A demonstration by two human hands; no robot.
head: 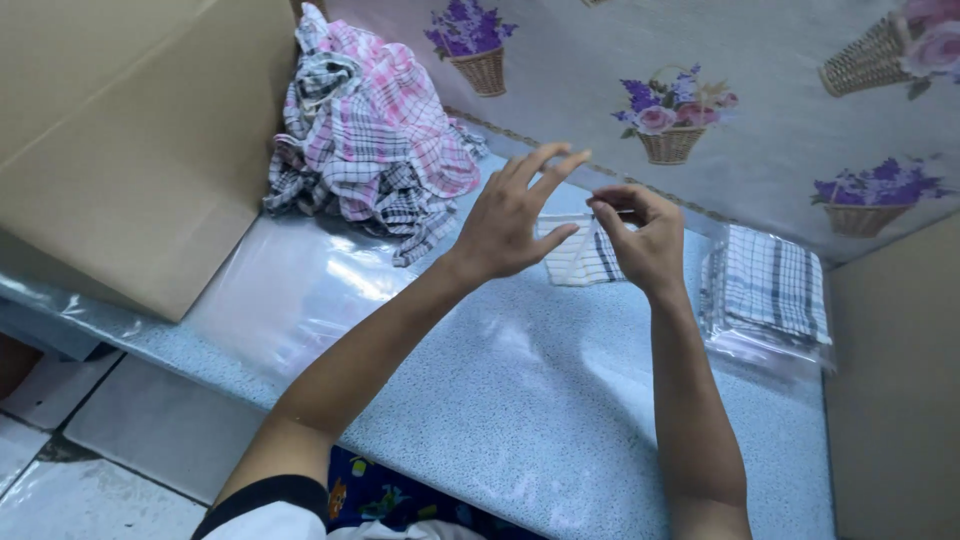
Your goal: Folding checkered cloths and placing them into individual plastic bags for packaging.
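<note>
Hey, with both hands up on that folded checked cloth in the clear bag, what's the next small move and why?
Probably press the bag's top edge shut: the right hand pinches the clear bag at its top, the left hand is open beside it, and the folded cloth already sits inside.

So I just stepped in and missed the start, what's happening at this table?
A person is holding a folded checked cloth in a clear plastic bag above the blue speckled table. The right hand pinches the bag's top edge, while the left hand is against the bag with its fingers spread. A stack of bagged checked cloths lies to the right, a loose heap of pink and grey checked cloths sits at the back left beside a cardboard box, and flat clear bags lie on the table.
</note>
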